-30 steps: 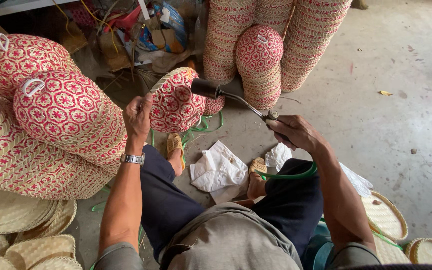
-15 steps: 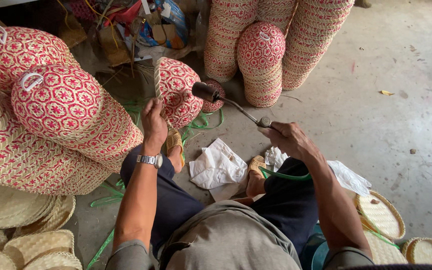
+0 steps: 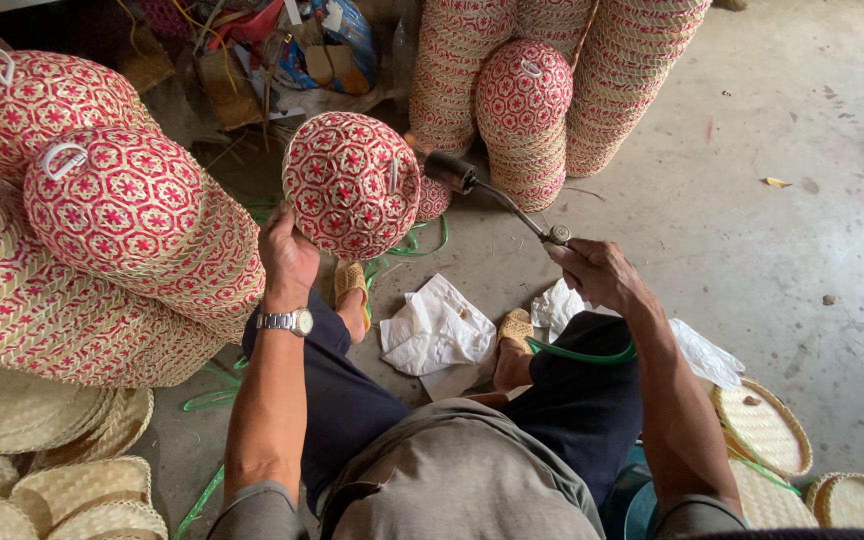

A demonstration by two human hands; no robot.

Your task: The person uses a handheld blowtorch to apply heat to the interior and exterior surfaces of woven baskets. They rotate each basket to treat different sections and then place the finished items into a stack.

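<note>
Domed red-and-white woven lid (image 3: 350,183) now higher in left hand (image 3: 287,255), nearer torch (image 3: 497,198).

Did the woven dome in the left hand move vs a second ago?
Yes. The dome has turned to face the camera and sits farther left of the leaning basket stacks; left hand holds its edge.

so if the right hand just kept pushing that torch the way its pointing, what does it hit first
Most likely the red and white woven dome held up by the left hand. The right hand aims the torch up and left, its nozzle right beside the dome's edge. Depth is unclear, so it could slip just behind it.
</note>
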